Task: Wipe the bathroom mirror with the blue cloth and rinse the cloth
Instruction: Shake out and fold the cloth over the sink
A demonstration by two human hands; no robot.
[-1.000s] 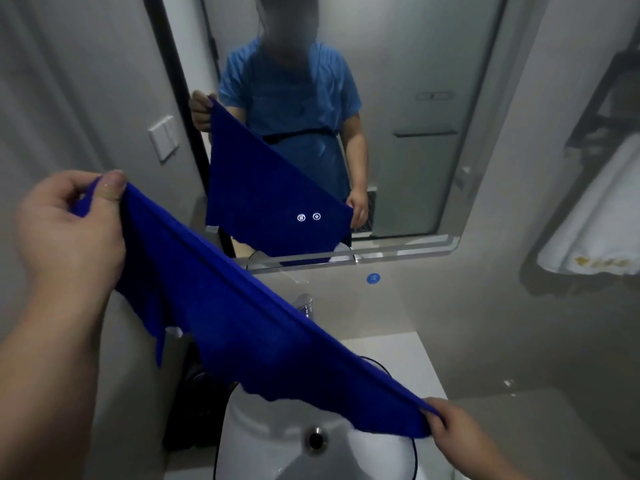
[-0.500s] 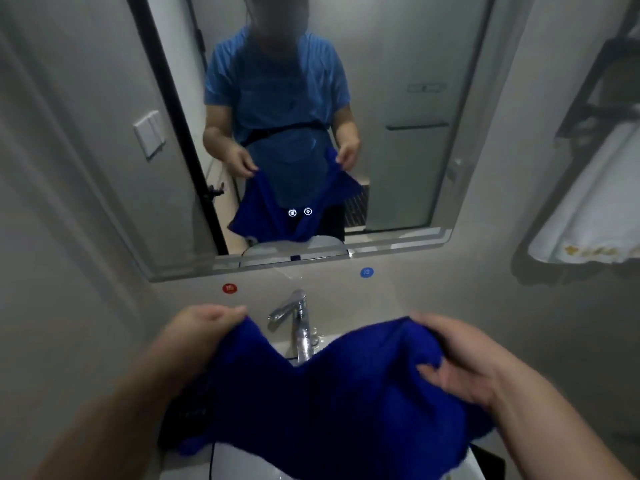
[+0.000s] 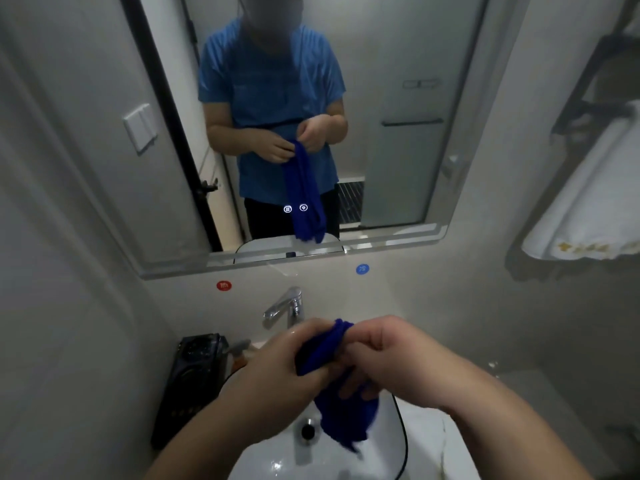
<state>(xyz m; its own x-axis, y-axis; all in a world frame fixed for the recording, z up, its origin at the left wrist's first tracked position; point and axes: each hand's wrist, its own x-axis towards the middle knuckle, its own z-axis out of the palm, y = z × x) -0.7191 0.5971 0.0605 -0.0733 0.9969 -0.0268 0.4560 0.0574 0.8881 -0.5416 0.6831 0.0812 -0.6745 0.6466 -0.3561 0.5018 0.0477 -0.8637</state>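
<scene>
The blue cloth (image 3: 325, 355) is bunched into a rope-like bundle over the white sink (image 3: 426, 452). My left hand (image 3: 277, 368) grips its upper part and my right hand (image 3: 388, 358) is closed around it right beside the left. The cloth's lower end (image 3: 346, 424) hangs down into the basin near the drain (image 3: 306, 431). The mirror (image 3: 398, 161) on the wall above reflects a person in a blue shirt holding the same cloth. The chrome faucet (image 3: 287, 306) stands just behind my hands.
A black toiletry holder (image 3: 194, 379) stands on the counter left of the sink. A white towel (image 3: 588, 209) hangs on a rack at the right wall. Red (image 3: 224, 285) and blue (image 3: 362, 269) round stickers sit on the wall under the mirror.
The cloth was stretched wide between my hands, then gathered low over the sink. Now both hands are together, bunching it into a tight bundle.
</scene>
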